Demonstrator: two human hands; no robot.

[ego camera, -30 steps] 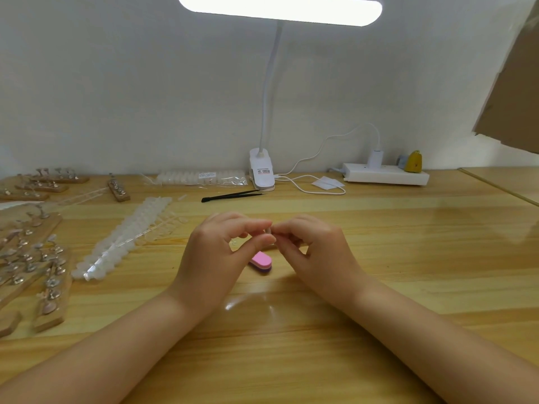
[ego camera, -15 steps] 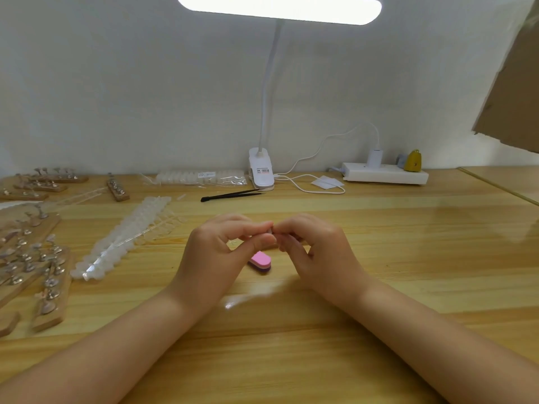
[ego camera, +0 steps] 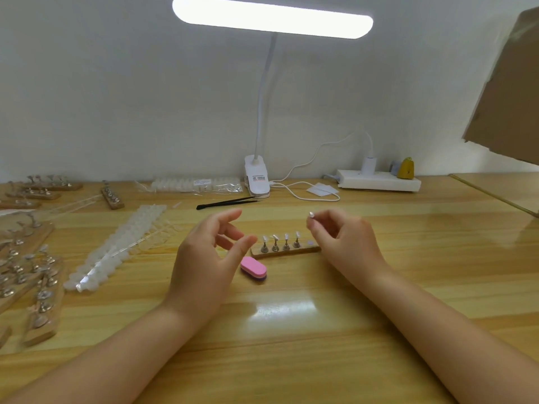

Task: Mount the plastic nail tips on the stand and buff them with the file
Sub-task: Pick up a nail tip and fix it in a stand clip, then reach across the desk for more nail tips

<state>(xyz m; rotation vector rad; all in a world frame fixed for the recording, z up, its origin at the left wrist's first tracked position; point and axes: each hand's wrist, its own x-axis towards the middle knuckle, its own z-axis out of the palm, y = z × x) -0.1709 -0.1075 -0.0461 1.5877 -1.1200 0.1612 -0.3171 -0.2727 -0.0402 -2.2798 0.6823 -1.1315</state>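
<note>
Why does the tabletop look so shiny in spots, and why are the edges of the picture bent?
Head view: the lit lamp bar overhead throws a bright glare patch on the wooden table near the pink file. Head view: the wide-angle lens bows the table's edges. Head view: the left hand and right hand look slightly soft.

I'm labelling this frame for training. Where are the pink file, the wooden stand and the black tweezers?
pink file [ego camera: 253,267], head view, middle of its pink top face.
wooden stand [ego camera: 303,250], head view, front edge of its base.
black tweezers [ego camera: 224,202], head view, mid-length.
</note>
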